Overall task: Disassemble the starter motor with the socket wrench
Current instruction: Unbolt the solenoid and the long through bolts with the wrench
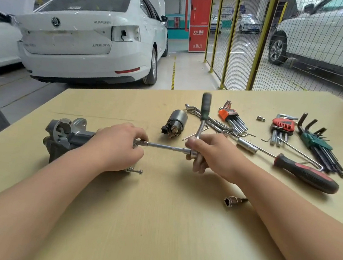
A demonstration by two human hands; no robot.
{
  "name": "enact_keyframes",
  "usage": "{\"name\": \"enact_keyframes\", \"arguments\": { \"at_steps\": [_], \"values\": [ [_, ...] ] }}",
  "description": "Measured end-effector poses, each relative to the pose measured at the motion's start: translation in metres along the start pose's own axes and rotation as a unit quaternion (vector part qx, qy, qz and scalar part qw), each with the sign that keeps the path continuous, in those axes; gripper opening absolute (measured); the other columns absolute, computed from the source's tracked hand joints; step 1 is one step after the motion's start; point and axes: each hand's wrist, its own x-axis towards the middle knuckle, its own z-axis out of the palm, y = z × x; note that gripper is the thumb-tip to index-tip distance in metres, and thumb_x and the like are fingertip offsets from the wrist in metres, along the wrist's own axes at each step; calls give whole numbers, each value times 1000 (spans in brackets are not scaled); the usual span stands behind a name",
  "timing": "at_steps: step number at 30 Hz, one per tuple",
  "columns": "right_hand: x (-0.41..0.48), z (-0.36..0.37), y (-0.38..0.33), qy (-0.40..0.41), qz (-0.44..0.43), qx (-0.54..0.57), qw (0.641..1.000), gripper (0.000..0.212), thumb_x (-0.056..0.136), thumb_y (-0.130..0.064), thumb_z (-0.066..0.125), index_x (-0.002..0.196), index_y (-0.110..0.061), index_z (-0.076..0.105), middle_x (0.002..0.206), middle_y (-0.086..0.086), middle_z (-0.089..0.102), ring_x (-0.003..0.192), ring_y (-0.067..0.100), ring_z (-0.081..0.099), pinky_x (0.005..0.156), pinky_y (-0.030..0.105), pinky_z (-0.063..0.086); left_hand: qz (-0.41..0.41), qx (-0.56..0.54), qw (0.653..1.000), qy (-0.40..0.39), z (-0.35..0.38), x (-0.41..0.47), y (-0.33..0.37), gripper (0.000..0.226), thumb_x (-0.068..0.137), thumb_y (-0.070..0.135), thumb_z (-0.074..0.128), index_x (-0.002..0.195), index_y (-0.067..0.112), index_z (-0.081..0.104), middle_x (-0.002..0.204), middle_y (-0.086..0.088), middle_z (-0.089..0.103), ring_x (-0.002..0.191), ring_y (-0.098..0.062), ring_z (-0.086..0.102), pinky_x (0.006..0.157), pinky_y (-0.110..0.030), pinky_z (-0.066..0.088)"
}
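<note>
The grey starter motor (64,137) lies on its side at the left of the wooden table (158,222). My left hand (119,144) covers its right end and pinches the socket end of the wrench's extension bar (165,147). My right hand (212,152) grips the head of the socket wrench (204,114), whose green handle points up and away and looks blurred. A loose bolt (135,170) lies on the table just below my left hand. The motor's rear end is hidden by my left hand.
A detached solenoid (174,120) lies behind the wrench. To the right are several hex key sets (232,118), a red-and-black handled driver (305,173), a long socket (247,146) and a small socket (234,200) near my right forearm. Cars and a yellow mesh fence stand beyond the table.
</note>
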Motion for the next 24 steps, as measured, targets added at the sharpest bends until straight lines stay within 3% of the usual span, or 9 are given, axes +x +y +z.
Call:
{"name": "enact_keyframes", "arguments": {
  "at_steps": [2,4,5,9,14,16,18,21,24],
  "values": [
    [1,-2,1,5,-13,-3,1000,25,95,-23,56,95,-1,67,60,4,65,52,18,60,52,29,51,15,45,999,-18,-2,6,-1,35,83,36,46,116,43,54,117,15,53,101,-11,51,89,-34,45],
    [-1,-5,0,3,-47,-14,999,11,89,-13,63,89,-20,72,75,8,67,65,17,62,66,33,53,35,64,997,-33,-2,12,-4,36,89,45,42,124,44,50,124,18,50,108,-11,50,90,-33,44],
    [0,-6,1,2,-67,-36,997,24,86,-6,66,87,-29,73,87,8,68,73,17,62,74,34,52,44,59,996,-41,-2,14,-4,36,91,48,39,125,43,49,125,18,49,111,-10,49,91,-33,43],
    [-1,-4,2,0,-86,-110,990,33,83,-3,68,110,-22,71,98,-11,66,91,7,62,91,28,49,20,-35,996,-74,-4,23,-4,29,96,39,40,116,37,60,112,15,57,101,-8,51,81,-28,40],
    [-2,-7,2,12,-47,-94,994,26,84,-10,69,107,-24,70,104,-5,71,90,-1,64,80,9,48,2,-18,999,-30,1,23,2,23,93,29,48,107,32,66,90,13,58,85,-11,53,69,-25,38],
    [-1,-1,0,-15,-12,-28,999,6,88,-11,65,91,-14,69,103,8,71,79,7,67,77,21,56,-9,-31,999,22,4,18,4,19,91,26,51,101,29,67,90,10,60,84,-13,53,71,-27,41],
    [4,4,1,-19,35,24,999,21,94,-22,58,83,-5,65,93,16,72,63,17,66,64,33,59,-8,-36,997,68,7,12,5,14,89,27,55,98,27,65,95,8,60,88,-13,52,77,-29,44],
    [8,7,1,-20,89,115,989,31,96,-30,53,79,-6,61,73,12,67,48,14,56,45,25,48,13,-16,997,75,10,4,4,20,87,37,58,104,26,58,103,8,53,100,-14,48,90,-38,43],
    [7,6,4,-29,37,153,987,7,90,-9,62,91,-10,68,77,7,61,62,16,57,58,24,49,30,9,999,23,8,5,1,38,91,42,50,126,28,52,125,9,51,118,-15,44,98,-41,39]
  ]
}}
